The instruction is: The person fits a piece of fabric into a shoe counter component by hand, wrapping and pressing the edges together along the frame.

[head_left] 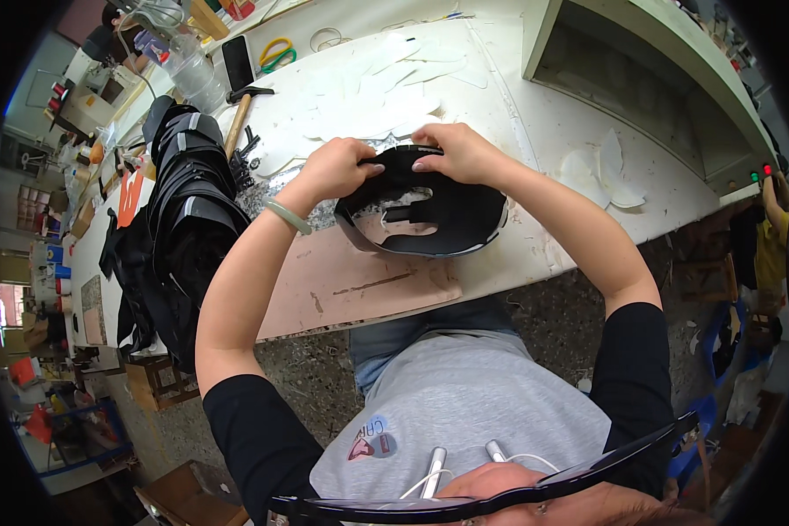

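Observation:
A black shoe upper [475, 217], curved into an open ring with a tongue-like strip inside, stands on the worktable in front of me. My left hand [335, 167] pinches its far left edge, thumb on the inner side and fingers behind. At the far edge, a little to the right, my right hand [461, 154] grips the same upper, its thumb also inside. Most of the fingertips are hidden behind the rim. Beneath the upper lie a pinkish board [351, 285] and a grey, speckled patch of the tabletop.
To the left is a tall pile of black uppers [193, 188]. Behind it lie a hammer [238, 123], a phone [236, 63] and scissors [276, 55]. Thin white cut pieces [421, 63] are scattered at the back, more white pieces [618, 171] at right. A shelf unit [627, 96] bounds the far right.

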`<move>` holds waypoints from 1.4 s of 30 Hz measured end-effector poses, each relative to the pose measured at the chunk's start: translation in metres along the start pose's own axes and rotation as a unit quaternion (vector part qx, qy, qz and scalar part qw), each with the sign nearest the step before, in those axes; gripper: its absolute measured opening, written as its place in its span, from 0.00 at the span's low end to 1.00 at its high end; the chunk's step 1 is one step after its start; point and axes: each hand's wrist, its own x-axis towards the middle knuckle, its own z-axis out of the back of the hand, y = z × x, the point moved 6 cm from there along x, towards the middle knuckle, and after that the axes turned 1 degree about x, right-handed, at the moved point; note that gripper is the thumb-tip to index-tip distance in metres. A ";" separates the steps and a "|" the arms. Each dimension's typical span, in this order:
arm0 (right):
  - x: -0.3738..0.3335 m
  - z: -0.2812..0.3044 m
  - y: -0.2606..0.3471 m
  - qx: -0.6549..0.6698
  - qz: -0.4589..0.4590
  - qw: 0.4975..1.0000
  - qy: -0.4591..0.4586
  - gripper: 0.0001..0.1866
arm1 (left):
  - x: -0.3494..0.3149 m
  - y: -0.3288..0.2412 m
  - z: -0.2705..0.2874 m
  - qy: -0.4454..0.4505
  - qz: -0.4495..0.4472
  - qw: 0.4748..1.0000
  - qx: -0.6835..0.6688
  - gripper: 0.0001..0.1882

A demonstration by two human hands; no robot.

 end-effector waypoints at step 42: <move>-0.074 -0.050 0.120 -0.399 0.413 0.818 0.048 0.07 | -0.142 0.024 -0.106 -0.015 0.238 0.646 -0.726 0.15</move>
